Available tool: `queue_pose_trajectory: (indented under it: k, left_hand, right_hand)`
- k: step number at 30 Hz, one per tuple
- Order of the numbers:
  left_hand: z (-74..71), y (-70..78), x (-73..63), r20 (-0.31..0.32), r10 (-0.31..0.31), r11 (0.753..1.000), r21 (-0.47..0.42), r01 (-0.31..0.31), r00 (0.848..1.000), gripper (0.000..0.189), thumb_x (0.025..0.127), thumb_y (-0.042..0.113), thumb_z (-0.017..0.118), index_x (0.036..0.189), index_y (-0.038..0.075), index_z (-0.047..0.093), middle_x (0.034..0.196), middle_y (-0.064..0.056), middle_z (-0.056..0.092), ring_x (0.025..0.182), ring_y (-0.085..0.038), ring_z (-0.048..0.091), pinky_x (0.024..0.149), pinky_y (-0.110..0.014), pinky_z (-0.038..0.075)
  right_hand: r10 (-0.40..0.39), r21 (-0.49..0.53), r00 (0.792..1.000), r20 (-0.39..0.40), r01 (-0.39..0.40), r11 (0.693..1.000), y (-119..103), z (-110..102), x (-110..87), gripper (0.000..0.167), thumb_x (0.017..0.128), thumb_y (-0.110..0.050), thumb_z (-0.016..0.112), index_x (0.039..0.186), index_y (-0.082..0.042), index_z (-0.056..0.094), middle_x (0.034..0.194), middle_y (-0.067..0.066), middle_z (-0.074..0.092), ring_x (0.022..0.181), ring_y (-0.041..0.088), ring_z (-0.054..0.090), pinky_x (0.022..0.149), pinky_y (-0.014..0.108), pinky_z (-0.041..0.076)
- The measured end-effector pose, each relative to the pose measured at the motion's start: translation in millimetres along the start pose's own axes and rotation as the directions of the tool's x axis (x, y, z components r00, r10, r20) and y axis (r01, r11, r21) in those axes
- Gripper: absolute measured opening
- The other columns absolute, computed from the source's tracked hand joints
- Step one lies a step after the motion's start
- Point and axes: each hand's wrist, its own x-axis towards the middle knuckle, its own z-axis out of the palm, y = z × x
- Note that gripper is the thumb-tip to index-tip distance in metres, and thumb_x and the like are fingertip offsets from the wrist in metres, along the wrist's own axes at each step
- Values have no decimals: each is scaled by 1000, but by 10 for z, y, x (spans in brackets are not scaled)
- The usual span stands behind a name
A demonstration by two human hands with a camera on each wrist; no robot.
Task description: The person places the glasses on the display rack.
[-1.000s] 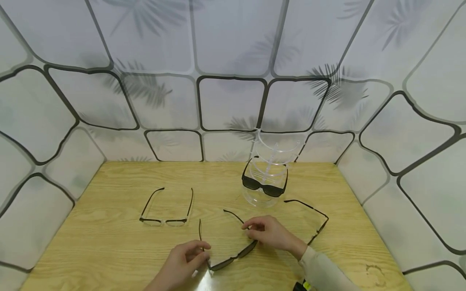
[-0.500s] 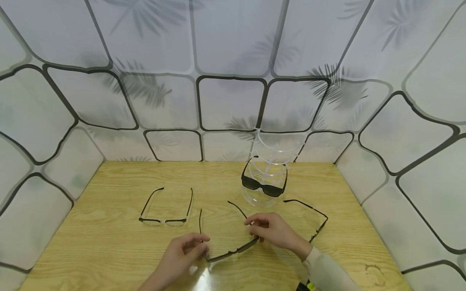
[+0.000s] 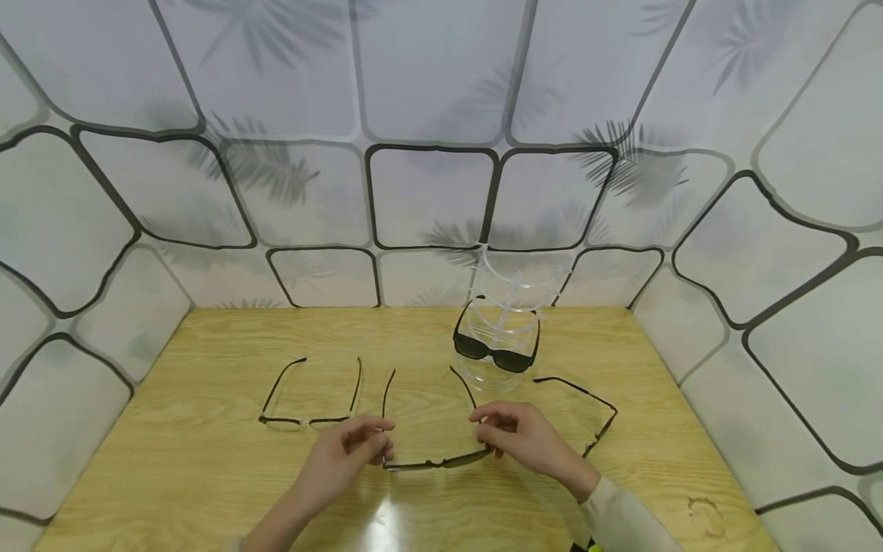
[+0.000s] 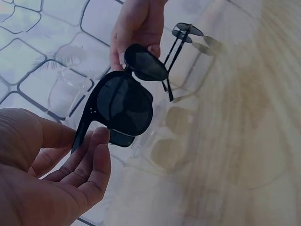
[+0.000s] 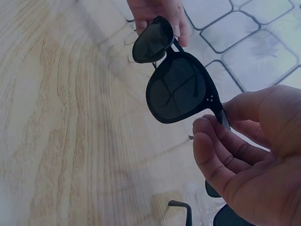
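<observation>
Between my two hands is a pair of black sunglasses, lenses toward me and temples pointing away. My left hand pinches the left temple near its hinge. On the other temple, close to the hinge, my right hand has a matching pinch. Both wrist views show the dark lenses and small silver dots at the frame's corner. Just behind stands a clear display stand with another pair of black sunglasses on a lower tier; its upper tiers hold nothing.
Half-rim eyeglasses lie unfolded on the wooden table, left of my left hand. Another dark pair of glasses lies to the right, partly hidden by my right arm. Patterned walls enclose the table's back and sides.
Both hands have carried the sunglasses forward, toward the stand. The left hand has moved further, so the frame now faces me more squarely. The other glasses stay put.
</observation>
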Motion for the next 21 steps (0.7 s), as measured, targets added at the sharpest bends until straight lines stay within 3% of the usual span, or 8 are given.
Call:
queue_pose_trajectory:
  k: [10,16,21]
  left_hand:
    - [-45,190,235,10,74,997,0,-74,997,27,105,10,65,128,-4,69,109,-34,71,91,-13,76,81,-29,64]
    - [4,248,393,9,80,997,6,-80,997,25,105,10,65,125,-3,70,107,-29,74,89,-14,76,81,-28,64]
    - [49,276,503,10,67,998,-2,-67,998,24,105,9,64,126,-1,71,103,-15,77,90,-13,77,82,-27,63]
  right_hand:
    - [-46,46,995,-90,50,998,-67,-26,-80,30,104,-14,68,127,5,69,102,34,71,74,19,72,68,40,63]
    - [-50,56,986,-160,59,997,-79,-64,-129,28,103,-13,69,127,1,70,102,34,71,75,14,72,68,38,63]
    - [-55,68,979,-195,69,995,-66,-109,-171,29,102,-12,70,128,2,70,100,29,72,73,16,72,68,39,64]
